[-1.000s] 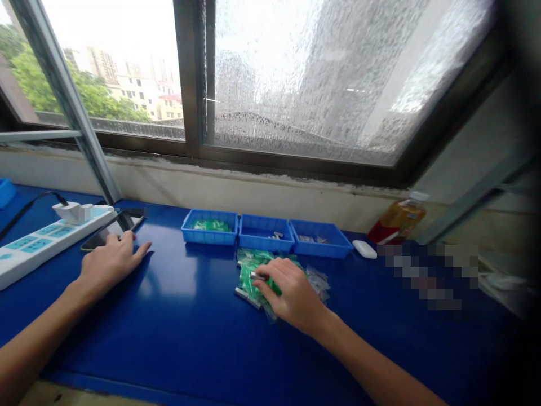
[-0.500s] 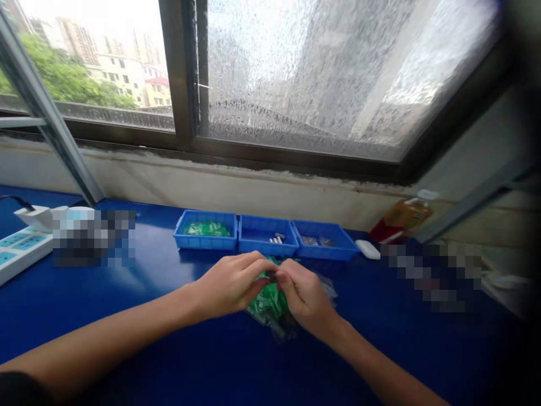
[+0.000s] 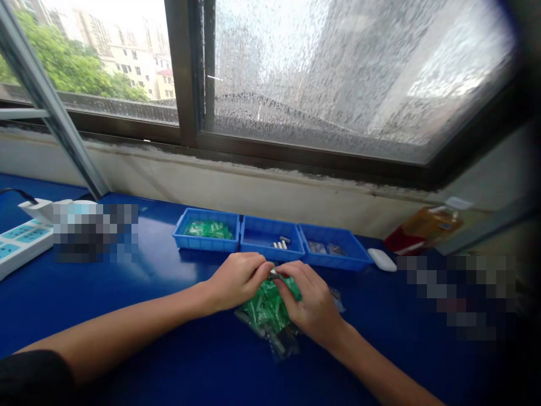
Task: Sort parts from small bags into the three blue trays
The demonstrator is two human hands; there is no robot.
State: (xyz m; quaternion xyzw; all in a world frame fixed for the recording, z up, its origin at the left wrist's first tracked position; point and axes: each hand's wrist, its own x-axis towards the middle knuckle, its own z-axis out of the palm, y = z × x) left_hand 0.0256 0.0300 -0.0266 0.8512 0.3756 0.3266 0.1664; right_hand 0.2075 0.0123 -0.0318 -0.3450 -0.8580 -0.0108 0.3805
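My left hand [image 3: 243,282] and my right hand [image 3: 310,296] meet over a pile of small green packets [image 3: 267,310]. Between their fingertips is a small silver-and-dark piece [image 3: 274,274], pinched from both sides; its kind is too small to make out. The packets look like clear plastic bags with green parts inside, lying on the blue table. Just beyond my hands stand three blue bins in a row. Green pieces fill the left bin [image 3: 207,243], a few short metal cylinders lie in the middle bin [image 3: 273,223], and small bagged parts lie in the right bin [image 3: 333,260].
A white power strip [image 3: 25,248] with a plug lies at the left. Right of the bins are a white rounded object [image 3: 382,260] and a bottle of amber liquid [image 3: 431,228]. Metal posts and a wall with a window [image 3: 313,152] bound the table's back.
My right hand's fingers have opened slightly, so the small piece between the hands shows more. The view has shifted a little, and more of the green packets is visible.
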